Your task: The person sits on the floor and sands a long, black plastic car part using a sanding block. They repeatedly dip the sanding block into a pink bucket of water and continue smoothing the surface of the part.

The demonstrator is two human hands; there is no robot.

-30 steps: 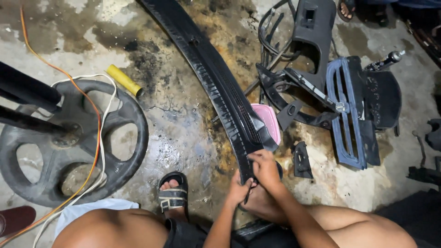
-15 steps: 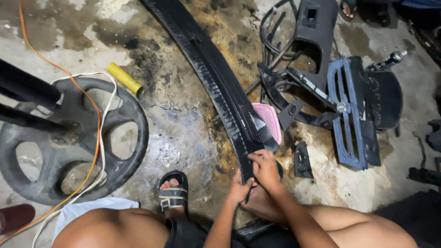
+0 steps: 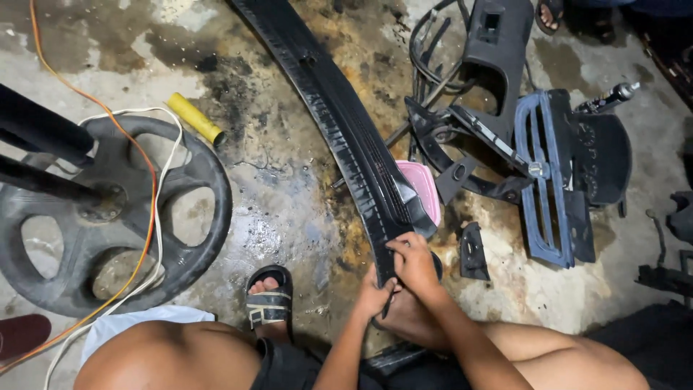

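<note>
Both hands, left hand (image 3: 374, 297) and right hand (image 3: 413, 263), closed on near end of black trim strip (image 3: 339, 108) over stained floor (image 3: 289, 209), beside pink box (image 3: 424, 189); steady pinch needed next.

Far end of the long black trim panel (image 3: 339, 115) cut off by the top edge; near end hidden under the right hand (image 3: 415, 263) and left hand (image 3: 374, 297). Could not tell what, if anything, sat pinched between the fingers. Pink container (image 3: 422, 189) half covered by the panel. Orange cable (image 3: 94, 115) lost past the top and left edges. Black poles (image 3: 36, 130) cropped at the left edge. Sandalled foot (image 3: 552, 11) at the top edge shown only in part. Dark parts (image 3: 678, 217) at the right edge cropped, too dim to identify.
</note>
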